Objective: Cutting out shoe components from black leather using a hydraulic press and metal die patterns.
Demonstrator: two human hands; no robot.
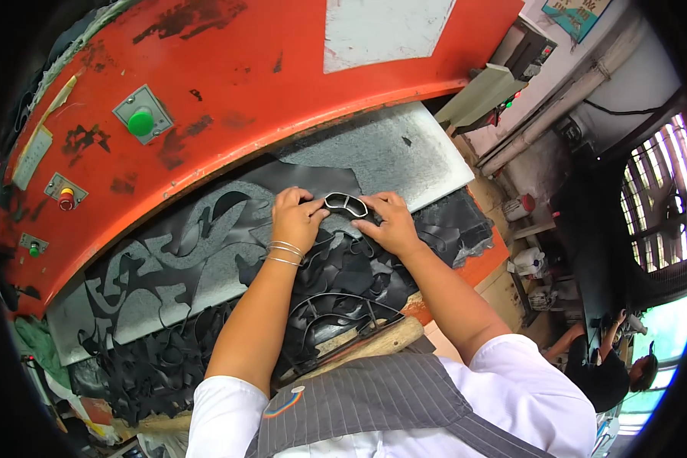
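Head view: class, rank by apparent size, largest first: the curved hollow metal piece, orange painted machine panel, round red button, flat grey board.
1. Orange panel
2. Grey board, partly covered
3. Metal piece
4. Red button

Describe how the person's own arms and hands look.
Both the left hand and right hand are gloveless. Thin, silvery bangles circle the left wrist; the right wrist shows no jewellery. Short white sleeves cover the upper arms, leaving both forearms uncovered.
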